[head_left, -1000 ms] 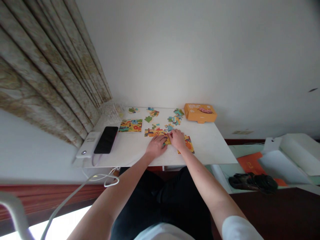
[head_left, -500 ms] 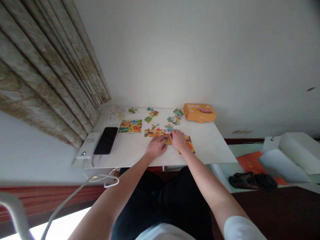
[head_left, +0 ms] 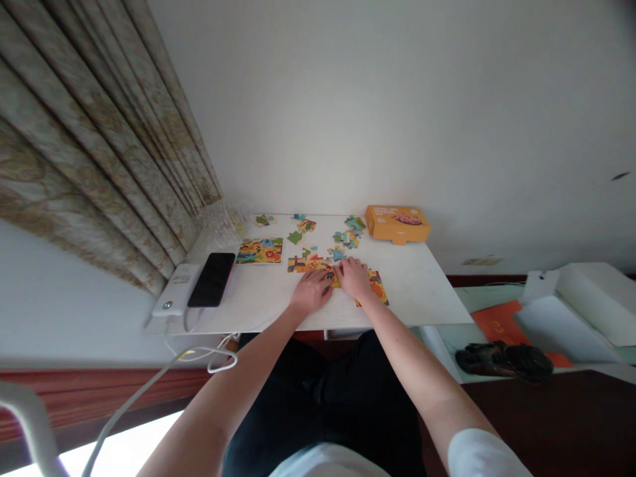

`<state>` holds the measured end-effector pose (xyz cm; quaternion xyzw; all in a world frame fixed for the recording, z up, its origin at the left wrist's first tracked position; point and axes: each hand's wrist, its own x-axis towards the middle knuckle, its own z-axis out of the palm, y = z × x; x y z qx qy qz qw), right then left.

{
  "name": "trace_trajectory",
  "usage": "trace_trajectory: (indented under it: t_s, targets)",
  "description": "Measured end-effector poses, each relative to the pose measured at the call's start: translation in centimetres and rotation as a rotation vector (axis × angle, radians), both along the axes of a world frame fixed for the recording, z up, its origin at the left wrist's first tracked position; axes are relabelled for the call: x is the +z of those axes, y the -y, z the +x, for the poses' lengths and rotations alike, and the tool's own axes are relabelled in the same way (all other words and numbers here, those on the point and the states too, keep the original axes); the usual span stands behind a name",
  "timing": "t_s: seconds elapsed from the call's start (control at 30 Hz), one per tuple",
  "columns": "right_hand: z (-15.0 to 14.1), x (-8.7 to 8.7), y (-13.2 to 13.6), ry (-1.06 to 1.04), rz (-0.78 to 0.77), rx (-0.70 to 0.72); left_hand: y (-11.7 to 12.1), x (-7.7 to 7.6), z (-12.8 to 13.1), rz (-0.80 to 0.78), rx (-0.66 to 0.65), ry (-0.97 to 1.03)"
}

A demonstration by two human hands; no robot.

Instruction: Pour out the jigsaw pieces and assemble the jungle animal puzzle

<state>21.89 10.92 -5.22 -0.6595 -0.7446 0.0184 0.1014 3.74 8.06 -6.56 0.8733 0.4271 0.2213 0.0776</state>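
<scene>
- Left hand (head_left: 312,291): we see it palm down on the jigsaw section (head_left: 297,265), fingers bent; whether they pinch a piece we cannot tell.
- Right hand (head_left: 354,277): we find it just beside the left, fingers curled down at the puzzle's middle; we cannot tell if they are clamped on a piece.
- Jigsaw section: it lies near the front edge of the white table (head_left: 420,291), partly covered by the hands; we note its orange right-hand part (head_left: 379,291) showing beside the right wrist.
- Loose pieces (head_left: 346,240): we see these scattered beyond the hands, some overlapping.
- Animal picture (head_left: 260,250): this rectangle lies flat, left of the jigsaw section.
- Surroundings: we observe an orange box (head_left: 397,224) at back right, and a black phone (head_left: 212,279) beside a white device (head_left: 175,289) at left.
</scene>
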Motion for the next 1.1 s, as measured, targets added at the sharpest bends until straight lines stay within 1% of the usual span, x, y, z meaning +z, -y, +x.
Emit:
trace_trajectory:
  t_s: [0.1, 0.23, 0.33, 0.43, 0.53, 0.6, 0.8, 0.97, 1.03, 1.1]
  targets:
    - [1.2, 0.2, -0.1, -0.081, 0.016, -0.02, 0.0, -0.2, 0.0, 0.002, 0.004, 0.001]
    - [5.1, -0.1, 0.6, -0.189, 0.066, -0.03, 0.0, -0.2, 0.0, -0.017, 0.017, -0.007]
    - [8.2, -1.0, 2.0, -0.26, 0.089, 0.041, 0.1, 0.0, 0.0, -0.018, 0.009, -0.01]
    - [9.8, -2.3, 3.8, -0.241, 0.095, 0.033, 0.1, 0.1, 0.0, -0.012, -0.013, -0.022]
    - [9.9, -3.3, 4.9, -0.175, 0.079, 0.019, 0.0, 0.0, 0.1, -0.005, -0.03, -0.025]
    - [9.8, -3.6, 5.2, -0.156, 0.071, 0.013, 0.1, 0.0, 0.0, 0.004, -0.037, -0.035]
    - [10.2, -3.7, 5.4, -0.142, 0.077, 0.022, 0.4, 0.3, -0.1, 0.003, -0.087, -0.11]
    - [10.5, -3.7, 5.7, -0.155, 0.085, 0.025, 0.4, 0.4, 0.0, -0.012, -0.12, -0.094]
    - [10.3, -3.7, 5.6, -0.156, 0.088, 0.024, 0.2, 0.3, 0.0, -0.017, -0.112, -0.072]
    - [10.2, -3.6, 5.6, -0.146, 0.094, 0.022, 0.0, 0.2, -0.6, -0.015, -0.076, -0.048]
